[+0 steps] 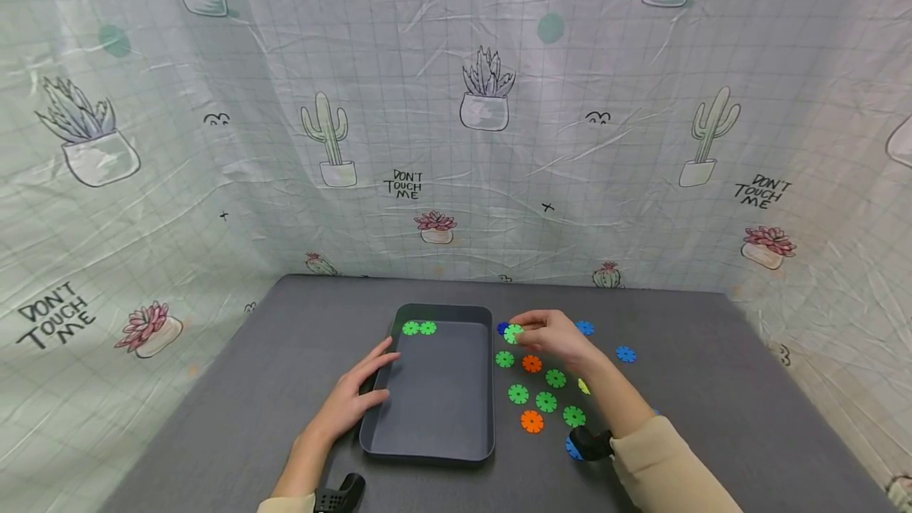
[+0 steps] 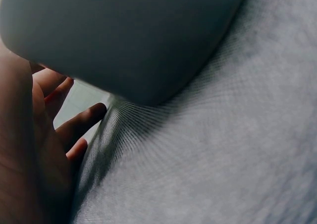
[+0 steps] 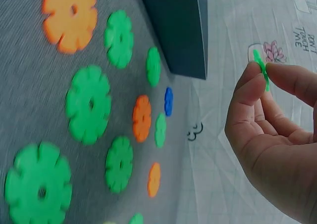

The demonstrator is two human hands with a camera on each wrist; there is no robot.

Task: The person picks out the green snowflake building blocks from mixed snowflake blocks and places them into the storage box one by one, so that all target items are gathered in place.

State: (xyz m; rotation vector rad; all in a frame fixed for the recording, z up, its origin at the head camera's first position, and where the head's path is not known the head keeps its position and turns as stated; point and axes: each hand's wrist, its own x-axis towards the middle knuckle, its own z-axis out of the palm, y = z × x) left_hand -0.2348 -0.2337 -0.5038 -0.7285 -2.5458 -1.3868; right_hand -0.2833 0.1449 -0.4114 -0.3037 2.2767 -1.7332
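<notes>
In the head view, my right hand (image 1: 552, 334) pinches a green notched disc (image 1: 513, 333) upright between thumb and fingertips, just right of the dark grey tray (image 1: 493, 386). The right wrist view shows this disc (image 3: 262, 69) nearly edge-on, above the table. Two green discs (image 1: 419, 328) lie side by side in the tray's far left corner. My left hand (image 1: 352, 394) rests along the tray's left rim with its fingers spread. From the left wrist, its fingers (image 2: 84, 122) reach past the tray's outer wall (image 2: 124, 50).
Right of the tray lie several loose discs: green (image 1: 556, 378), orange (image 1: 531, 422), light blue (image 1: 625, 354), a dark blue one (image 1: 503, 328) and a yellow one (image 1: 584, 386) partly behind my right arm. A cactus-print curtain (image 1: 456, 141) hangs around the grey table (image 1: 242, 386).
</notes>
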